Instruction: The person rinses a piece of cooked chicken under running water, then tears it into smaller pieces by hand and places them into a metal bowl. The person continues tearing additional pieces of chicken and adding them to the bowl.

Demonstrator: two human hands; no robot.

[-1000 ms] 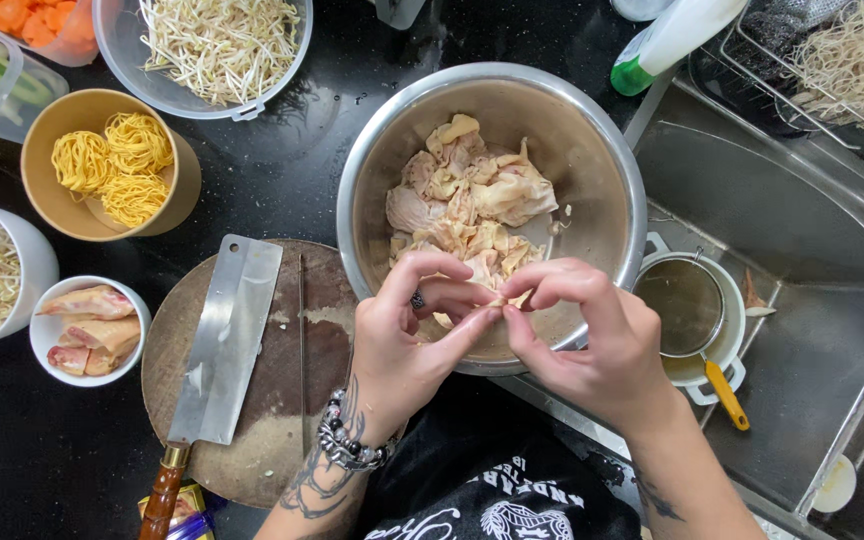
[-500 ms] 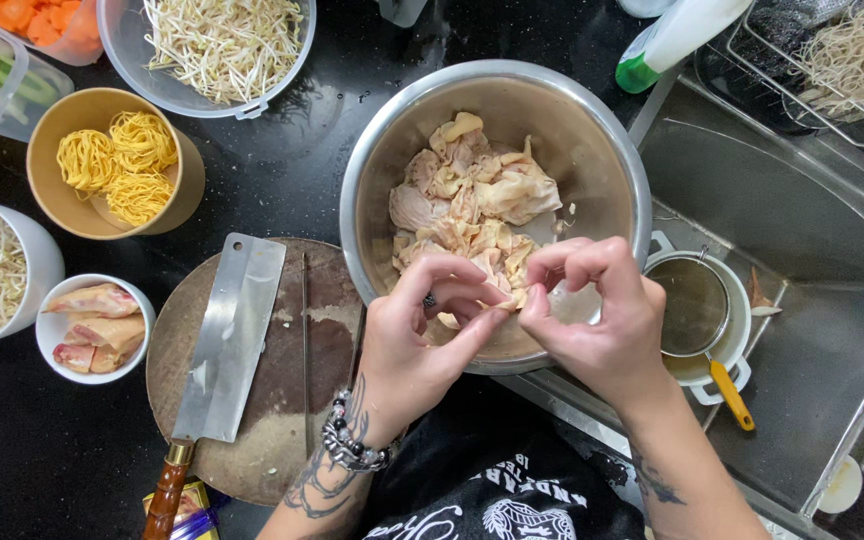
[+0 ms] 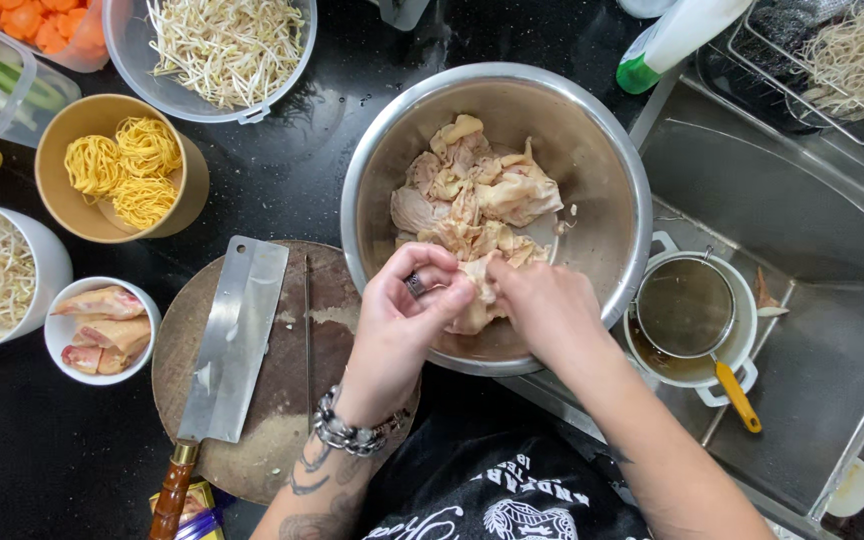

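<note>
Pinching chicken piece (image 3: pixel 477 300) | left hand (image 3: pixel 407 320), right hand (image 3: pixel 542 305) fingers grasping it | over steel bowl (image 3: pixel 612 160)

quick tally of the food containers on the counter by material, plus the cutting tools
Steel bowl, holding shredded meat, both hands (left hand, right hand) in it: 1
Clear plastic containers: 3
Tan paper bowl: 1
White bowls: 2
Cleaver on round wooden board: 1
Total: 8
</note>
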